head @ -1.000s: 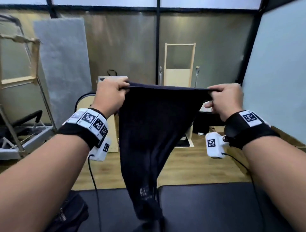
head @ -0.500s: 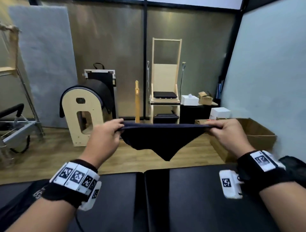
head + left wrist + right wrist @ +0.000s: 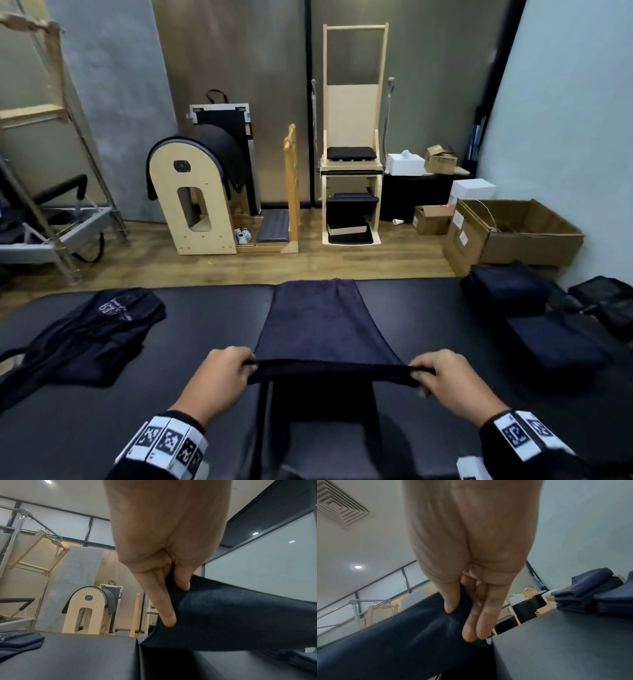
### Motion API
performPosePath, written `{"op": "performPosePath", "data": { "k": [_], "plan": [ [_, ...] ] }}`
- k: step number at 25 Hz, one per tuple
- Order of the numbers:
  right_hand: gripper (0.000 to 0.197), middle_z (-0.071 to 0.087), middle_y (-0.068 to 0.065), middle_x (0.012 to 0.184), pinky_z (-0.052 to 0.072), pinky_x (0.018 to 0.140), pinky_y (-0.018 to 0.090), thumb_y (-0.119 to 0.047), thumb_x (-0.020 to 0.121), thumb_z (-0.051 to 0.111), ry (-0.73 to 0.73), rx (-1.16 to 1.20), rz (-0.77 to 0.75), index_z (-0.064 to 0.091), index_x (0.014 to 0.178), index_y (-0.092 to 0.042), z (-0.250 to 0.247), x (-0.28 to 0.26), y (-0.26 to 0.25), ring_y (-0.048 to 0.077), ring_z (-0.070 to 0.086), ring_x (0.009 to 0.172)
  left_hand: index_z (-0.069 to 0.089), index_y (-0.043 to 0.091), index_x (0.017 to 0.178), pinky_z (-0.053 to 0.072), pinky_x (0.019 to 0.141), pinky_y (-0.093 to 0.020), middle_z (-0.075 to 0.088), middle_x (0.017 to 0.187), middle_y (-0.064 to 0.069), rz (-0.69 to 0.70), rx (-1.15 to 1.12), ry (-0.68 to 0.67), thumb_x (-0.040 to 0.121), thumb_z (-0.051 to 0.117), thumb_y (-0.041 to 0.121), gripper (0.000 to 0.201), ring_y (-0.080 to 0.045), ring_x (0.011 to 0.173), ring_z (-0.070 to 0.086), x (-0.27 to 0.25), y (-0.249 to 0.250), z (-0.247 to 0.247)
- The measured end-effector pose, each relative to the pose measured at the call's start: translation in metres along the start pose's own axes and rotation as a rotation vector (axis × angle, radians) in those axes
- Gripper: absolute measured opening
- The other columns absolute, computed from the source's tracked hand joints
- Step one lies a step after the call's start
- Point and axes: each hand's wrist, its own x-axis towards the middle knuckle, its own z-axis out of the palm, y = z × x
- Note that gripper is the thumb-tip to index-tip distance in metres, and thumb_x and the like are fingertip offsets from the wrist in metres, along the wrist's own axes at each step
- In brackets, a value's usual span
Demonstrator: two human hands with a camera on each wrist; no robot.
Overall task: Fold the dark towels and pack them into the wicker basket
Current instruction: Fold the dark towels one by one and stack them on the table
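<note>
A dark navy towel lies stretched over the middle of the black padded table, its far end flat on the surface. Its near edge is lifted and pulled taut between my hands. My left hand pinches the near left corner, thumb and fingers clamped on the cloth. My right hand pinches the near right corner, thumb on one side and fingers on the other side of the towel. Folded dark towels are stacked at the table's right end. No wicker basket shows.
A crumpled dark cloth with a white print lies on the table's left part. More folded towels and a dark mesh bag sit at the right. Beyond the table are wooden exercise gear and cardboard boxes.
The towel hung in the air from both hands; both hands have come down and toward me, and the towel is now laid out flat across the table with only its near edge held up.
</note>
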Motion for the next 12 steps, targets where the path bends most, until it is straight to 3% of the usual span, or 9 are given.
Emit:
{"op": "performPosePath", "data": {
  "k": [3,5,9,12],
  "plan": [
    [0.020,0.072,0.003,0.057,0.057,0.060,0.022,-0.015,0.093,0.064,-0.126,0.010,0.022,0.072,0.078,-0.025,-0.007,-0.026,0.014,0.014,0.072,0.053,0.060,0.018,0.072,0.054,0.063,-0.032,0.068,0.066,-0.003,-0.054,0.026,-0.076,0.086,0.058,0.027,0.018,-0.022,0.068,0.067,-0.020,0.018,0.003],
    [0.017,0.072,0.009,0.057,0.058,0.056,0.025,-0.014,0.093,0.062,-0.173,0.028,0.033,0.072,0.080,-0.020,-0.013,-0.036,0.021,0.017,0.071,0.051,0.061,0.014,0.072,0.052,0.057,-0.028,0.067,0.061,-0.004,-0.070,0.052,-0.096,0.086,0.057,0.025,0.019,-0.016,0.057,0.066,-0.025,0.029,0.003],
    [0.015,0.069,0.012,0.053,0.054,0.048,0.026,-0.013,0.092,0.064,-0.137,0.053,0.059,0.073,0.082,-0.018,-0.021,-0.030,0.030,0.016,0.066,0.045,0.059,0.012,0.071,0.055,0.055,-0.031,0.066,0.061,-0.004,-0.084,0.044,-0.143,0.088,0.057,0.024,0.021,-0.017,0.051,0.066,-0.021,0.043,0.011],
    [0.010,0.069,0.015,0.056,0.051,0.042,0.028,-0.012,0.090,0.068,-0.079,0.082,0.088,0.068,0.082,-0.018,-0.021,-0.004,0.036,0.027,0.069,0.048,0.057,0.014,0.069,0.057,0.053,-0.033,0.066,0.063,-0.004,-0.116,-0.008,-0.158,0.089,0.059,0.025,0.023,-0.017,0.047,0.065,0.004,0.037,0.020]
  ]
}}
